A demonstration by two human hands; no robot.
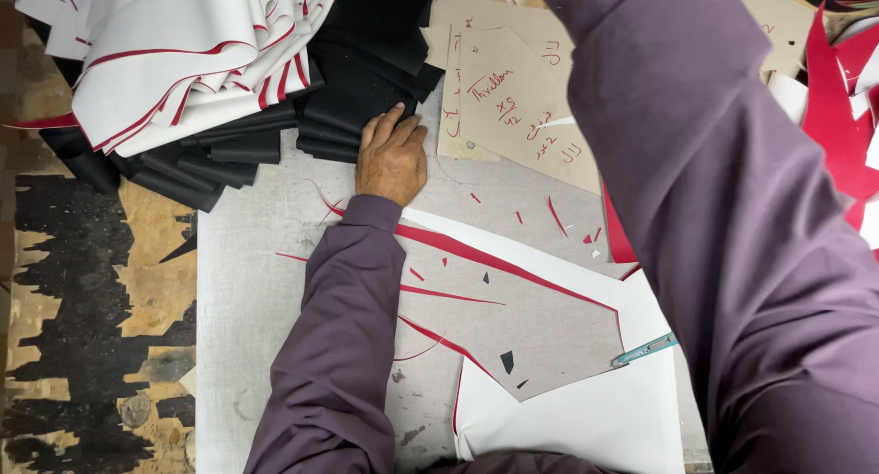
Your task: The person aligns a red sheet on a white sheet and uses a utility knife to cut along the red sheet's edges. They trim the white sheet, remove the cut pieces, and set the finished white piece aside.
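Fingers (396, 126) of left hand (391, 158) are lying spread and flat, gripping nothing, tips touching black fabric stack (362, 71) directly ahead on bench (247, 282). Right hand is reaching out of view; grip unknown. Left hand is nearer.

Bright even overhead light, soft faint shadows beside the left hand (392, 158), no glare, sharp focus, near sleeve slightly soft
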